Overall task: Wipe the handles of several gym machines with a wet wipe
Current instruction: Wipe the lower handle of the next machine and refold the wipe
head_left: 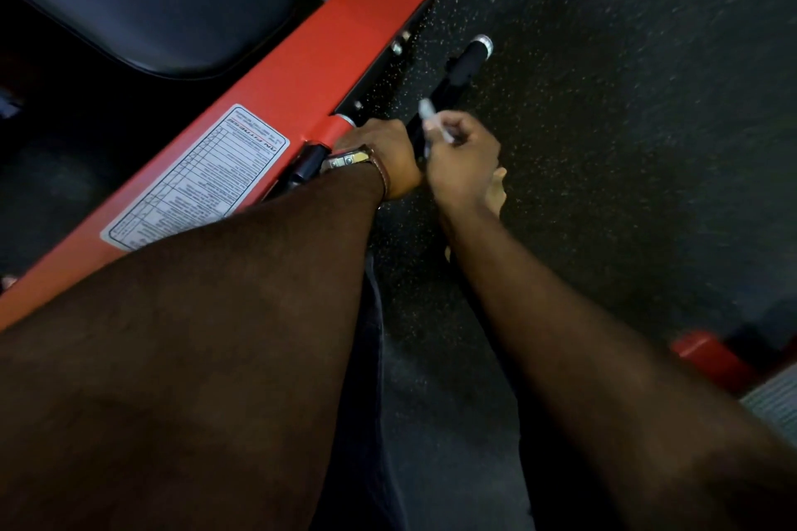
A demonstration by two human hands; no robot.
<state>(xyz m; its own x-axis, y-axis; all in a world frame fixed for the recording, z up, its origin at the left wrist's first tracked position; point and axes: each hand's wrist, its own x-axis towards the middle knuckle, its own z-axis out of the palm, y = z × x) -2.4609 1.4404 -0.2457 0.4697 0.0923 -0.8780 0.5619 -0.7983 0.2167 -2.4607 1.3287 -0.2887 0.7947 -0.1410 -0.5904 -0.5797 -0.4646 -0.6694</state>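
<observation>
A black machine handle (463,67) with a silver end cap sticks out from the red frame (302,69) over the dark floor. My right hand (463,160) pinches a pale wet wipe (433,123) against the near part of that handle. My left hand (384,151), with a watch on its wrist, is curled at the handle's base beside the red frame; what its fingers hold is hidden. Both forearms fill the lower half of the view.
A black padded seat (151,0) lies at the upper left behind the red frame, which carries a white instruction label (198,177). Speckled dark rubber floor (625,99) spreads to the right. Another red machine part (711,358) sits at the lower right.
</observation>
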